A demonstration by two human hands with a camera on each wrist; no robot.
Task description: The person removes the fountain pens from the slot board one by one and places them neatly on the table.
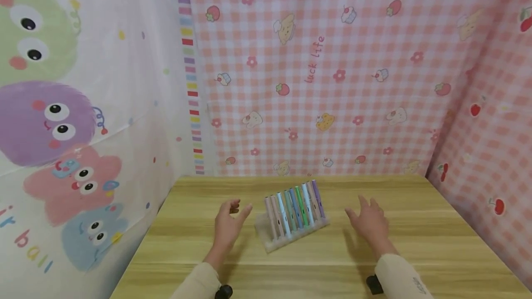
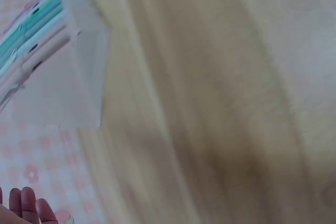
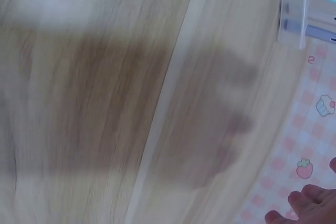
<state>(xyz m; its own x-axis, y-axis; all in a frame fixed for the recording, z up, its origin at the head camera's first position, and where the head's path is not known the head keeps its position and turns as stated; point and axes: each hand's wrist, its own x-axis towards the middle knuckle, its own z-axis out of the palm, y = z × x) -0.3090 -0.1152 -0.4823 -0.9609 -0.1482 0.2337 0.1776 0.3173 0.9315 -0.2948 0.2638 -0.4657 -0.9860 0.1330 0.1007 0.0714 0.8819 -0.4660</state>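
Note:
A clear stand (image 1: 262, 232) sits at an angle on the wooden table, with a row of slim capped pens (image 1: 295, 210) leaning in it. Their colours run from beige and light blue through green to purple. Left of the stand hovers my left hand (image 1: 228, 222), its fingers loosely bent and holding nothing. My right hand (image 1: 370, 220) is over the table on the other side, fingers spread, apart from the stand. In the left wrist view the stand's side wall (image 2: 90, 72) shows, with fingertips (image 2: 30, 206) at the lower corner. The right wrist view catches only the stand's purple end.
The wooden table (image 1: 291, 276) reaches back to a pink checked cloth (image 1: 316, 105). A white cloth with cartoon figures (image 1: 62, 119) hangs at the left, and another checked cloth (image 1: 490, 151) at the right. Dark wrist devices (image 1: 224, 291) show at both sleeves.

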